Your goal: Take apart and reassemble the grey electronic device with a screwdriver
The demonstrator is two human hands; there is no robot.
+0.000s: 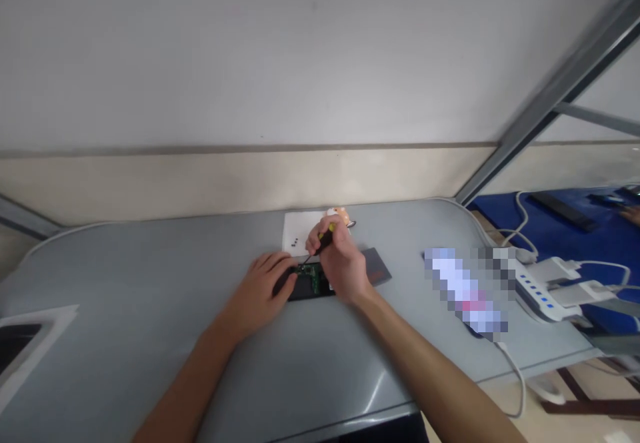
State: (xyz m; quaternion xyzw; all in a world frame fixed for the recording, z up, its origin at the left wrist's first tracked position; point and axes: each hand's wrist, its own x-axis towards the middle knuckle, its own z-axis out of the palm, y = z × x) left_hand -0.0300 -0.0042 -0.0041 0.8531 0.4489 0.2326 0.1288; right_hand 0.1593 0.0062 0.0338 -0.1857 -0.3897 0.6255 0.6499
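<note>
Device [301,289]: black, narrow, lying flat on the grey table [150,276] with its inside exposed; it is the landmark for every place below.
Circuit board [315,280]: green, seated inside the device; its right part is hidden by the right hand.
Left hand [266,281]: at the device's left end, fingers along the far edge and thumb over the near part, gripping that end between them.
Right hand [346,263]: above the device's right end, fingers curled and closed around the screwdriver.
Screwdriver [326,238]: black-and-yellow handle, tilted, its thin shaft slanting down to the board beside the left fingertips; whether the tip sits in a screw is too small to tell.
White paper [303,221]: just beyond the device.
Screws [294,243]: a few small dark pieces on that paper, probably screws.
Figurine [344,214]: orange and white, beyond the device, partly behind the right hand.
Grey panel [378,267]: flat, just right of the device.
Phone [465,293]: well right of the device, screen lit and blurred, a cable at its near end.
Power strip [534,289]: white, farther right of the device than the phone, with plugs inserted.
</note>
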